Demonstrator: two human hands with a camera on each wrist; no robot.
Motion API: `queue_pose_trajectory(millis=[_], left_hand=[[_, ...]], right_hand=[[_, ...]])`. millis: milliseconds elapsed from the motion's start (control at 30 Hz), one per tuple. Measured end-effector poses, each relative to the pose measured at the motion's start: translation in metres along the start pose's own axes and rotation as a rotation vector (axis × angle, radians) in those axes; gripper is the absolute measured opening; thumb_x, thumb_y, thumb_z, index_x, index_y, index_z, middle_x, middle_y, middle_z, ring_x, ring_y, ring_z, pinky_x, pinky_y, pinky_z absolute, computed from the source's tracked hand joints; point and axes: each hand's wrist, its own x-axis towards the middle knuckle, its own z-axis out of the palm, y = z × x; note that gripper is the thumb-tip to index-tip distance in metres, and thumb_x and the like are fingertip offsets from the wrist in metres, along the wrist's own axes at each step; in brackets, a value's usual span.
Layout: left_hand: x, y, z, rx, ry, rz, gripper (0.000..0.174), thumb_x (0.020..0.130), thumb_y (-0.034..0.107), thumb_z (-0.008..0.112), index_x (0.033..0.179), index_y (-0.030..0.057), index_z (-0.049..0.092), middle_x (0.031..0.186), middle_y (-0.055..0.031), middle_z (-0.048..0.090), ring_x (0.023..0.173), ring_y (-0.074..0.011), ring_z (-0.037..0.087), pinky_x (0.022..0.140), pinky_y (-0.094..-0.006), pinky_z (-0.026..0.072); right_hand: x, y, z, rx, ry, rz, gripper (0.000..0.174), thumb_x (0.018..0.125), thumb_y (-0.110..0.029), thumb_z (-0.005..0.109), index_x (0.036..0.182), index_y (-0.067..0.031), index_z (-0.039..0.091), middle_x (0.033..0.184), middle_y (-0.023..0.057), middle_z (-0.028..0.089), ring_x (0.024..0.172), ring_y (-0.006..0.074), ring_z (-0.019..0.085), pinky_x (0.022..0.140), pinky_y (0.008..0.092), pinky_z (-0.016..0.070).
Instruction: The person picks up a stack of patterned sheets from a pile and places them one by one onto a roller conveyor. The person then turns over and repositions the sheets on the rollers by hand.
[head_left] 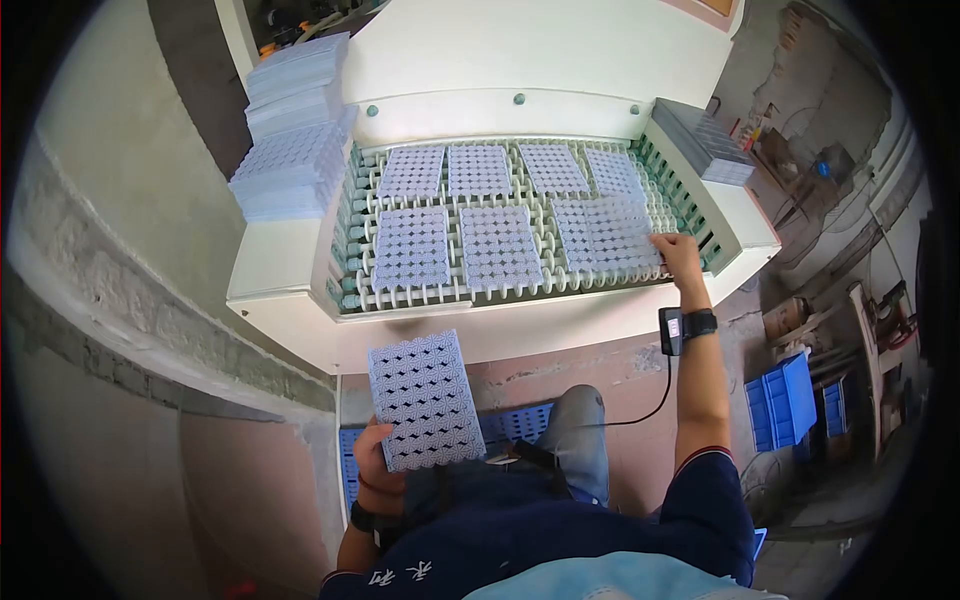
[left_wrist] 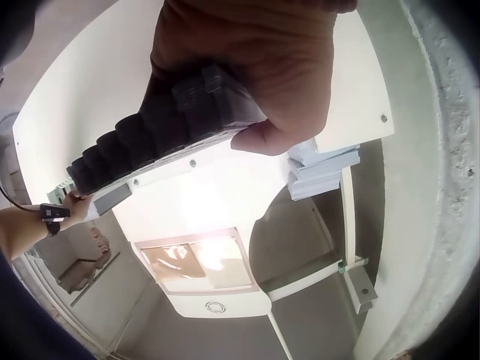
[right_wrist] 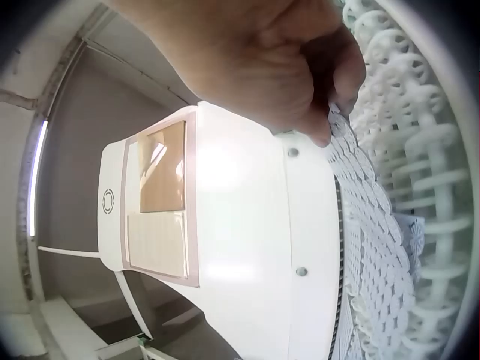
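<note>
With the right hand [head_left: 683,255] pinching the tray [head_left: 610,235] at its 4 o'clock corner, square it on the rollers [head_left: 420,292] while the left hand [head_left: 378,462] grips the stack [head_left: 425,400].

light: bright daylight | glare: white machine housing [left_wrist: 187,202] | edges: fisheye-warped, dark vignette | wrist views: soft

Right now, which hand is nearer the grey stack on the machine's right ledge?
Right. The right hand pinches a conveyor sheet close by the grey stack; the left hand holds a loose sheet far off.
</note>
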Motion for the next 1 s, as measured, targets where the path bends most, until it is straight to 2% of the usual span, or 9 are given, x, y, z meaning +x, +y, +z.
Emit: queue_pose_trajectory(millis=[133,233,300,333,467,500,633,700,1000], left_hand=[[-0.001,0.004,-0.011,0.023,-0.065,-0.043,0.053,0.073,0.014,0.045,0.119,-0.0103,0.042,0.113,-0.0228,0.053,0.101,-0.0334,0.055,0.088,-0.0409,0.0446],[0.002,0.000,-0.008,-0.003,-0.027,-0.044,0.051,0.074,0.011,0.045,0.120,-0.0103,0.041,0.113,-0.0228,0.053,0.102,-0.0334,0.055,0.089,-0.0407,0.0442],[0.004,-0.003,-0.002,-0.003,-0.035,-0.043,0.049,0.075,0.009,0.044,0.120,-0.0104,0.040,0.114,-0.0232,0.053,0.102,-0.0335,0.055,0.089,-0.0407,0.0443],[0.005,-0.005,-0.001,-0.005,-0.031,-0.045,0.049,0.075,0.009,0.044,0.120,-0.0104,0.040,0.114,-0.0232,0.053,0.102,-0.0335,0.055,0.089,-0.0407,0.0443],[0.009,-0.007,0.007,0.034,-0.020,-0.087,0.048,0.077,0.009,0.043,0.121,-0.0101,0.040,0.115,-0.0229,0.052,0.103,-0.0337,0.054,0.089,-0.0414,0.0438],[0.009,-0.008,0.009,0.039,-0.022,-0.083,0.048,0.077,0.009,0.042,0.121,-0.0098,0.039,0.116,-0.0228,0.052,0.103,-0.0337,0.054,0.089,-0.0415,0.0436],[0.011,-0.010,0.014,0.059,-0.010,-0.051,0.048,0.077,0.008,0.042,0.121,-0.0091,0.040,0.116,-0.0226,0.052,0.104,-0.0338,0.054,0.089,-0.0418,0.0437],[0.011,-0.009,0.014,0.067,0.005,-0.040,0.047,0.077,0.008,0.041,0.122,-0.0087,0.039,0.116,-0.0226,0.051,0.104,-0.0338,0.054,0.090,-0.0423,0.0436],[0.011,-0.009,0.014,0.067,0.052,-0.021,0.045,0.078,0.006,0.041,0.120,-0.0079,0.040,0.113,-0.0214,0.053,0.103,-0.0326,0.054,0.088,-0.0420,0.0452]], right_hand=[[0.019,0.021,-0.049,-0.101,-0.022,0.031,0.027,0.076,-0.020,0.065,0.084,0.0056,0.066,0.056,0.0037,0.055,0.043,0.0098,0.047,0.037,0.0234,0.0360],[0.023,0.039,-0.055,-0.231,0.093,0.025,0.026,0.075,-0.020,0.065,0.085,0.0040,0.066,0.060,0.0061,0.059,0.049,0.0127,0.053,0.045,0.0264,0.0417],[0.017,0.052,-0.047,-0.304,0.176,-0.207,0.026,0.075,-0.021,0.066,0.087,0.0025,0.066,0.065,0.0087,0.062,0.058,0.0145,0.057,0.055,0.0285,0.0456],[-0.002,0.030,-0.037,-0.279,0.133,-0.172,0.025,0.075,-0.020,0.065,0.087,0.0021,0.066,0.068,0.0104,0.064,0.063,0.0159,0.059,0.062,0.0295,0.0466],[-0.078,-0.016,0.025,0.018,-0.066,-0.251,0.018,0.079,-0.016,0.066,0.084,0.0018,0.066,0.071,0.0064,0.063,0.062,0.0101,0.054,0.059,0.0239,0.0450],[-0.104,-0.037,0.039,0.028,-0.198,-0.244,0.019,0.079,-0.017,0.066,0.085,0.0018,0.066,0.073,0.0061,0.063,0.062,0.0095,0.054,0.057,0.0234,0.0456],[-0.191,-0.062,0.091,0.462,-0.879,0.047,0.020,0.080,-0.017,0.065,0.092,-0.0003,0.065,0.071,0.0030,0.062,0.062,0.0057,0.055,0.052,0.0189,0.0450],[-0.217,-0.069,0.106,0.513,-1.076,0.097,0.018,0.080,-0.017,0.065,0.087,-0.0001,0.065,0.069,0.0029,0.061,0.058,0.0068,0.057,0.049,0.0200,0.0459],[-0.244,-0.069,0.123,0.635,-1.028,0.299,0.013,0.080,-0.013,0.065,0.078,-0.0006,0.062,0.060,0.0014,0.058,0.050,0.0065,0.057,0.042,0.0179,0.0457]])
